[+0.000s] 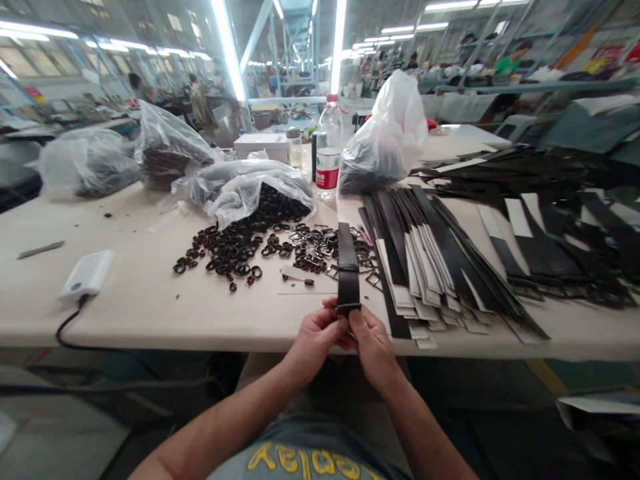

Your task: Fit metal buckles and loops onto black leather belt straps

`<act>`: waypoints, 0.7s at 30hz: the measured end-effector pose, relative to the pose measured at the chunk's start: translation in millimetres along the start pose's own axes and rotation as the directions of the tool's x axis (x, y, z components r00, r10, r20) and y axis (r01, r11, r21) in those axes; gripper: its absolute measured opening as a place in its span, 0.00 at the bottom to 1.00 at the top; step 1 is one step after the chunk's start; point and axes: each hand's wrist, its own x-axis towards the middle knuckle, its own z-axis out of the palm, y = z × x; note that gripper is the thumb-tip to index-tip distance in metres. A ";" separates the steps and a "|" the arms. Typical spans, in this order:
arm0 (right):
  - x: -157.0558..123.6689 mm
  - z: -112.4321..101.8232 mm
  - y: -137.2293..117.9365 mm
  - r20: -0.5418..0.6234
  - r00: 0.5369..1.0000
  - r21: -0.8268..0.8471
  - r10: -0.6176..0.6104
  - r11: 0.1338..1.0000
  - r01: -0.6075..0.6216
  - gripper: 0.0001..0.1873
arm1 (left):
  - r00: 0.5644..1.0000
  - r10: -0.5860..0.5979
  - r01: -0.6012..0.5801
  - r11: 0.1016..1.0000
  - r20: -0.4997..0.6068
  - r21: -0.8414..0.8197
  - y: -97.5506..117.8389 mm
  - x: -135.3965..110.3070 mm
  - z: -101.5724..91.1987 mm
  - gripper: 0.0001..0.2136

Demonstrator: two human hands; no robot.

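Both hands meet at the table's front edge around the near end of a black strap. A dark metal buckle sits across that end. My left hand pinches it from the left, thumb on top. From the right my right hand grips the same end, its thumb pressed near the buckle. The strap points away from me, with a black loop around it partway up. Just beyond lie loose metal buckles and a heap of small dark loops.
Stacked black straps with pale ends lie to the right, more straps beyond. Plastic bags, a bottle and a white bag stand behind. At left lie a white corded device and a flat strip.
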 end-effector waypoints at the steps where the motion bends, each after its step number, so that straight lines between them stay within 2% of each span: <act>1: 0.8 -0.3 1.1 -0.020 1.000 -0.029 -0.012 1.000 0.011 0.22 | 1.000 -0.006 0.006 1.000 -0.004 -0.001 -0.4 0.3 0.4 0.23; 4: 3.0 -0.8 5.8 -0.086 0.992 -0.138 -0.090 0.987 0.078 0.22 | 0.999 -0.032 0.031 0.999 0.014 0.042 2.6 1.4 0.3 0.24; 6: 4.2 -2.5 6.6 -0.115 0.980 -0.217 -0.161 0.967 0.133 0.21 | 0.991 -0.073 0.057 0.988 0.111 0.141 10.8 2.3 -5.1 0.23; 8: 4.0 -6.2 4.0 -0.154 0.960 -0.281 -0.233 0.942 0.184 0.21 | 0.977 -0.094 0.035 0.957 0.192 0.289 24.5 3.4 -19.1 0.21; 10: 1.7 -11.2 -1.4 -0.197 0.939 -0.331 -0.281 0.921 0.206 0.20 | 0.988 -0.014 -0.058 0.887 0.151 0.458 42.7 5.3 -42.8 0.18; 12: -2.8 -15.8 -7.4 -0.203 0.931 -0.389 -0.303 0.898 0.208 0.19 | 0.982 0.187 -0.150 0.722 0.018 0.676 63.3 8.3 -72.8 0.14; 13: -5.5 -17.3 -9.9 -0.191 0.931 -0.422 -0.310 0.882 0.207 0.19 | 0.955 0.296 -0.151 0.575 -0.032 0.804 73.4 10.5 -88.0 0.12; 15: -10.4 -17.9 -12.7 -0.150 0.938 -0.466 -0.312 0.859 0.211 0.20 | 0.890 0.448 -0.025 0.233 -0.084 0.972 91.1 16.1 -114.2 0.10; 17: -13.6 -15.2 -12.7 -0.119 0.954 -0.438 -0.276 0.876 0.199 0.20 | 0.866 0.482 0.149 0.003 -0.132 0.989 102.9 23.5 -131.0 0.09; 19: -14.4 -10.9 -11.2 -0.083 0.972 -0.382 -0.222 0.908 0.174 0.20 | 0.872 0.456 0.256 -0.113 -0.179 0.960 108.8 32.2 -138.6 0.09; 21: -13.8 -6.9 -10.0 -0.032 0.983 -0.372 -0.182 0.915 0.157 0.20 | 0.883 0.421 0.298 -0.162 -0.207 0.941 111.2 40.9 -141.0 0.09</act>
